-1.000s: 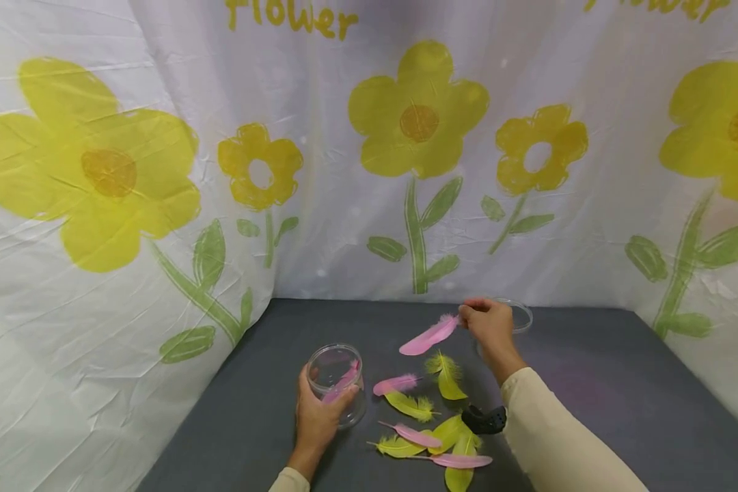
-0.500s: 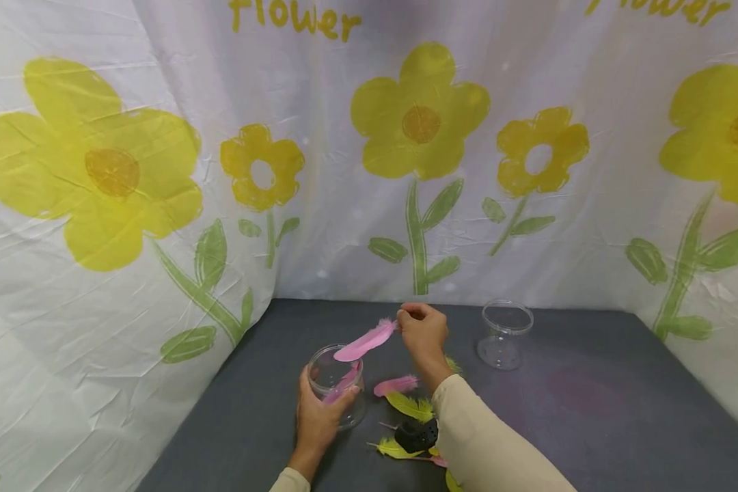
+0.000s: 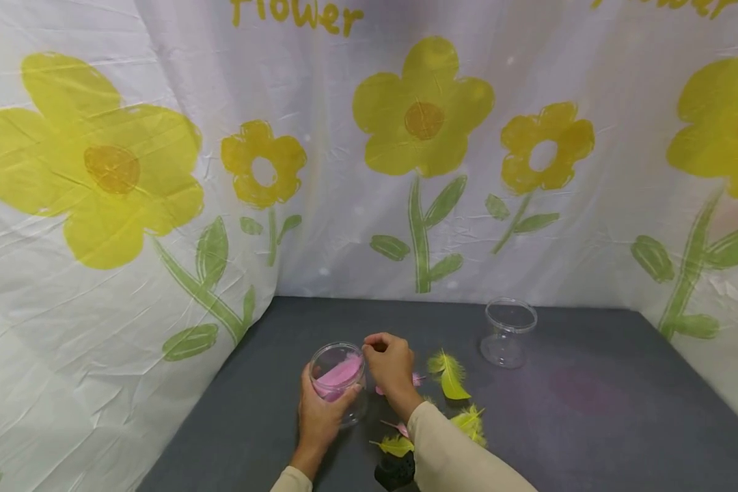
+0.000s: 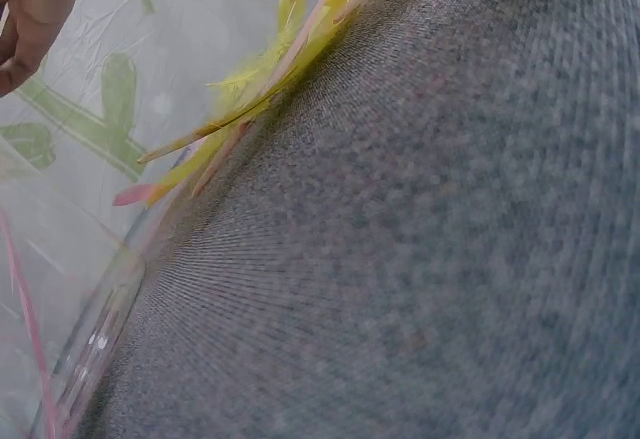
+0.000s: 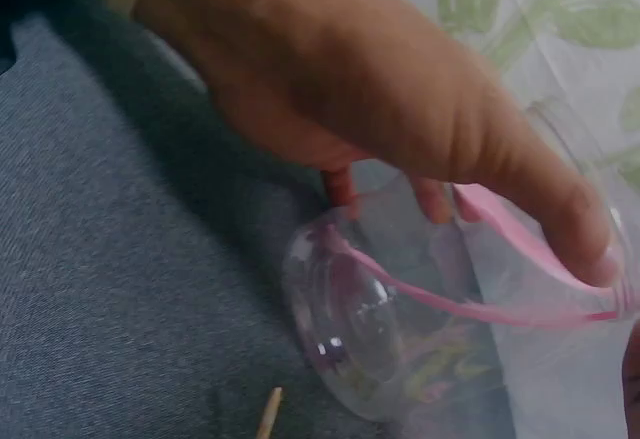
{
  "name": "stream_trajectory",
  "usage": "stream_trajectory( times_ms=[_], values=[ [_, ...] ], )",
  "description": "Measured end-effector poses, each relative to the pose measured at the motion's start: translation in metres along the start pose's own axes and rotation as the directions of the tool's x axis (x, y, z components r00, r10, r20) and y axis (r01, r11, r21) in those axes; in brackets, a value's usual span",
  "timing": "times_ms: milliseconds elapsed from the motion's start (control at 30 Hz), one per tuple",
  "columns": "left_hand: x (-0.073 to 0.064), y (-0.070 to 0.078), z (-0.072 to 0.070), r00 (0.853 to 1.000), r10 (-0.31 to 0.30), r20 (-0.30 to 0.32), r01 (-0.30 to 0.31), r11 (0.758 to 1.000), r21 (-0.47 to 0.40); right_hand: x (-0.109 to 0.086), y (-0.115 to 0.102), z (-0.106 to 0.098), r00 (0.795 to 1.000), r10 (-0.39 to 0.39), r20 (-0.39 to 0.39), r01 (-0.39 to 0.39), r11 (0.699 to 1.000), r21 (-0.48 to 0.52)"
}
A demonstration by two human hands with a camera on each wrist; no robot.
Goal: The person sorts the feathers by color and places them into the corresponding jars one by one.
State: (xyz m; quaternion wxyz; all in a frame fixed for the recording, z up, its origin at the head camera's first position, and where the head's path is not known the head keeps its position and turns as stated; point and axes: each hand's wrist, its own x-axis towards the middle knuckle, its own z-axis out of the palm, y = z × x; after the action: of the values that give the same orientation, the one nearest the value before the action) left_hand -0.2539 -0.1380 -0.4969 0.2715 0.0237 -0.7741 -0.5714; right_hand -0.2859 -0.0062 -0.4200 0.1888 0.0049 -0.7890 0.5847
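Observation:
My left hand grips a clear plastic jar, tilted a little on the dark table. In the right wrist view its thumb and fingers wrap the clear wall, with pink feathers inside. At the jar's mouth, my right hand pinches a pink feather by the quill end; the vane lies inside the rim. To the right and in front lie a yellow feather and several more yellow and pink ones, partly hidden by the right arm. Fingers of the right hand show at the left wrist view's upper corner.
A second clear jar stands upright at the table's back right. The grey table ends at a white curtain printed with yellow flowers, which rises behind and along the sides.
The right hand has carried the pink feather leftward from near the second jar and lowered it into the held jar's mouth. The left hand and its jar have stayed put.

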Motion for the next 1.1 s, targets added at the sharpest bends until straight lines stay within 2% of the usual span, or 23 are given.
stream_trajectory(
  times_ms=[200, 400, 533, 633, 800, 933, 1100],
  values=[
    [-0.002, 0.000, 0.002, 1.000, 0.002, 0.000, -0.002, 1.000, -0.017, -0.004, 0.004, -0.003, 0.997, -0.022, 0.080, 0.022, 1.000, 0.005],
    [-0.002, -0.003, 0.001, 1.000, -0.001, 0.004, 0.001, 1.000, -0.023, -0.003, 0.003, -0.021, 0.988, -0.004, 0.155, -0.020, 0.989, 0.149],
    [-0.001, -0.004, -0.001, 1.000, -0.008, -0.004, 0.008, 1.000, -0.022, 0.004, -0.001, -0.038, 0.985, -0.012, 0.170, -0.025, 0.977, 0.213],
    [-0.001, -0.005, -0.001, 1.000, -0.012, 0.005, 0.012, 1.000, -0.016, 0.010, -0.001, -0.053, 0.988, -0.012, 0.152, -0.027, 0.968, 0.251],
    [-0.003, -0.005, 0.001, 1.000, -0.005, 0.026, 0.005, 1.000, -0.022, 0.016, 0.003, -0.083, 0.995, 0.030, 0.098, -0.059, 0.950, 0.307],
    [-0.001, -0.004, 0.001, 1.000, 0.007, 0.026, -0.006, 1.000, -0.029, 0.017, 0.008, -0.117, 0.997, 0.059, 0.050, -0.072, 0.945, 0.319],
    [0.001, -0.004, 0.001, 1.000, -0.004, 0.026, 0.005, 0.999, -0.034, 0.013, 0.022, -0.161, 0.995, 0.076, -0.064, -0.051, 0.941, 0.336]
  ],
)
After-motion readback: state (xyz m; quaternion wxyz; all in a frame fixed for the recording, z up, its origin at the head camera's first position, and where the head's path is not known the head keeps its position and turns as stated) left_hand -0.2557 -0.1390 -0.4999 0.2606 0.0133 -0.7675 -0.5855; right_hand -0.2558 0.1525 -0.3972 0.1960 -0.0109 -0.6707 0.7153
